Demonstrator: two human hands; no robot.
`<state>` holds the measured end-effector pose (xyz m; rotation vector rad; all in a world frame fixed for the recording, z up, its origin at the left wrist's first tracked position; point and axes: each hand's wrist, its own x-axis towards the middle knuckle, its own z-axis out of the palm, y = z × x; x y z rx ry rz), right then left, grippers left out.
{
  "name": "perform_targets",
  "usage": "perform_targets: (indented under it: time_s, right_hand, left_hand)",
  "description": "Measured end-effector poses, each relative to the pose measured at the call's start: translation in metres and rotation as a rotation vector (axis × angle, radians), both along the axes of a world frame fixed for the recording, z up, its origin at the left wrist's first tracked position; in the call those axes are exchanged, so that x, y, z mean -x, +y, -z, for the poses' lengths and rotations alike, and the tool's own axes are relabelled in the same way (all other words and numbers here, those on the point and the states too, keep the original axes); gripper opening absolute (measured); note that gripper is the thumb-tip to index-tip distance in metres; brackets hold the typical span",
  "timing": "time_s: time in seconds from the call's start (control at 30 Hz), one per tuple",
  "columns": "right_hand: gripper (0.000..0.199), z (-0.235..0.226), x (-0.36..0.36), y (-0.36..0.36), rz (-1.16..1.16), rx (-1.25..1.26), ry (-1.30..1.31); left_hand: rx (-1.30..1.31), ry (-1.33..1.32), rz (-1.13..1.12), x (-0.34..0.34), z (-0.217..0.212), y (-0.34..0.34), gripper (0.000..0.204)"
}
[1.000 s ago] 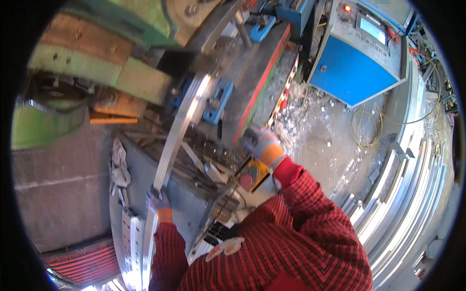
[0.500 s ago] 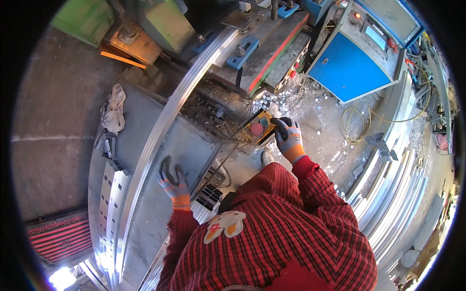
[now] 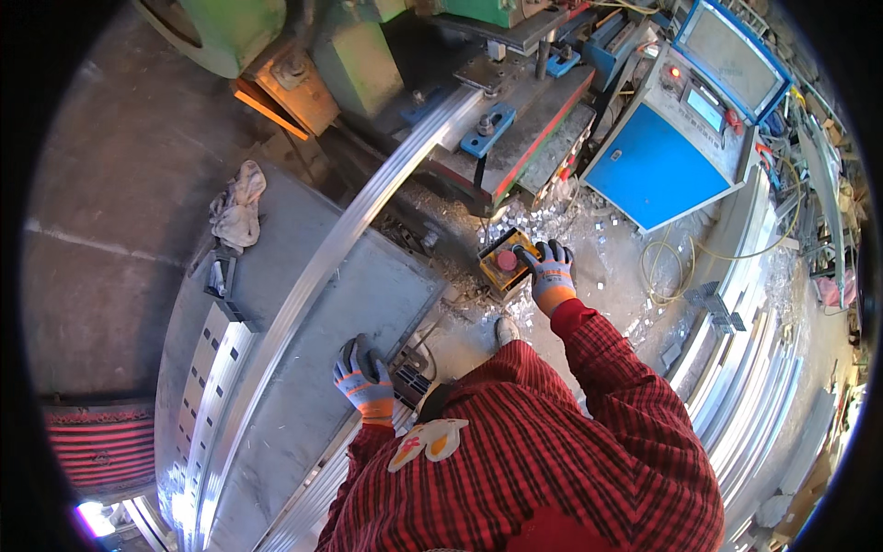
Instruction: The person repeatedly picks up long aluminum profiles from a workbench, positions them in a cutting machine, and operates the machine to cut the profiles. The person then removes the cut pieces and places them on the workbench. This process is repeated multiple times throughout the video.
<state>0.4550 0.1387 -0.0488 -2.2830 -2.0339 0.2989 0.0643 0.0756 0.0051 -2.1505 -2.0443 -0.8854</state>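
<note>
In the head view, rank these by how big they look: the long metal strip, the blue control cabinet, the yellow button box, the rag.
1. Long metal strip, spanning most of the view.
2. Blue control cabinet.
3. Rag.
4. Yellow button box, under the right hand; close to the rag, so unsure.

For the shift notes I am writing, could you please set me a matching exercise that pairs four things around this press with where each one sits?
Things:
1. yellow control box
2. crumpled rag
3. long metal strip
4. blue cabinet

Places:
A. on the grey table, at its far left end
B. standing on the floor to the right of the press
C. under the fingers of the right hand
D. running along the table into the green press, beside the left hand

Pairs: 1-C, 2-A, 3-D, 4-B
</note>
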Motion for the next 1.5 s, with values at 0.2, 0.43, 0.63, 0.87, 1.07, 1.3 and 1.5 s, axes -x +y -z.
perform_targets:
  time_s: [0.2, 0.43, 0.63, 0.87, 1.07, 1.3, 1.5]
  right_hand:
    - [0.051, -0.025, 0.008, 0.004, -0.035, -0.171, 0.014]
    - [0.046, -0.064, 0.149, 0.019, -0.216, -0.53, 0.475]
    - [0.033, -0.046, 0.201, 0.039, -0.181, -0.534, 0.398]
    - [0.037, -0.045, 0.203, 0.035, -0.16, -0.586, 0.326]
    - [0.036, -0.049, 0.208, 0.033, -0.167, -0.564, 0.323]
    - [0.035, -0.045, 0.206, 0.035, -0.179, -0.583, 0.35]
    - [0.036, -0.047, 0.208, 0.034, -0.183, -0.597, 0.362]
  left_hand:
    - [0.007, -0.032, -0.037, -0.002, 0.002, -0.001, 0.05]
    - [-0.004, -0.123, 0.017, 0.0, -0.004, -0.005, 0.05]
    - [-0.187, -0.304, 0.095, 0.036, -0.018, -0.023, 0.033]
    - [-0.26, -0.573, -0.307, 0.164, 0.009, -0.093, 0.026]
    - [-0.356, -0.755, -0.485, 0.219, 0.033, -0.126, 0.02]
    - [-0.198, -0.116, -0.611, 0.198, 0.006, -0.123, 0.023]
    - [-0.202, -0.117, -0.606, 0.193, 0.0, -0.125, 0.021]
